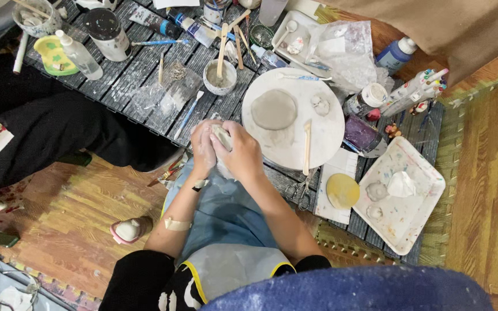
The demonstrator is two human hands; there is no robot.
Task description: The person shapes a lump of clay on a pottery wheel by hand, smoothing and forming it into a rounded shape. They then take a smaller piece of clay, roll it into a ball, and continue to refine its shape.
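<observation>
The left hand [204, 148] and the right hand [242, 154] meet over the person's lap, at the near edge of the low slatted table [122, 86]. Both are closed around one pale lump of clay [222, 137], which sits between them, pressed from either side. Only its top shows, poking out above the fingers; the rest is hidden in the palms, so its long axis cannot be told. Neither hand is nearer: the lump touches both, the left cupping from its side, the right wrapped over it with the thumb on top.

Just to the right and a little farther from the body lies the round white board [293, 118], close beside the right hand. On it a flat grey clay disc [274, 109] lies toward the left half, and a thin wooden stick [306, 147] lies lengthwise near the right edge, pointing toward and away from the person. Farther right, a square white tray [427, 173] holds small clay bits.
</observation>
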